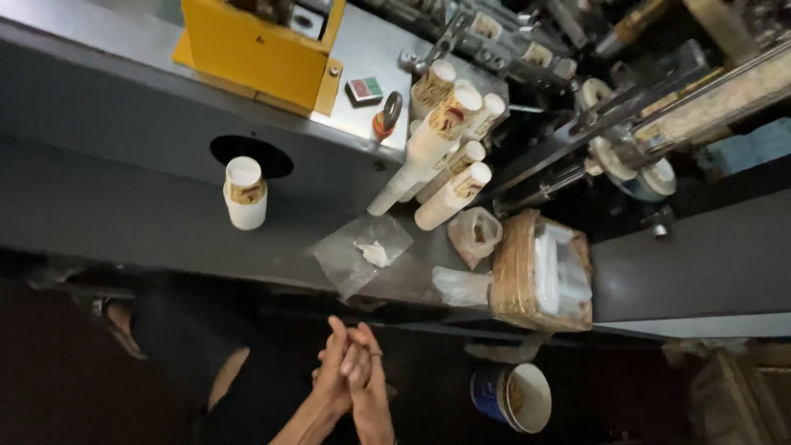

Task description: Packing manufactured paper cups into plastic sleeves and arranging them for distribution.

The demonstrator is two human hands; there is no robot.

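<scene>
My left hand (333, 372) and my right hand (367, 387) are pressed together, palm to palm, at the bottom centre, below the edge of a grey machine ledge (148, 222). Nothing shows between them. Nearest to them on the ledge lies a clear plastic bag (361, 252) with a white scrap in it. A short upright stack of paper cups (245, 194) stands at the left of the ledge. Several long stacks of printed paper cups (445, 156) lean together further back.
A bundle of brown paper blanks (527, 272) in plastic sits at the ledge's right, with a small plastic bag (475, 234) beside it. A blue-and-white tub (512, 397) stands on the dark floor. A yellow housing (255, 51) and machine parts (626, 124) fill the back.
</scene>
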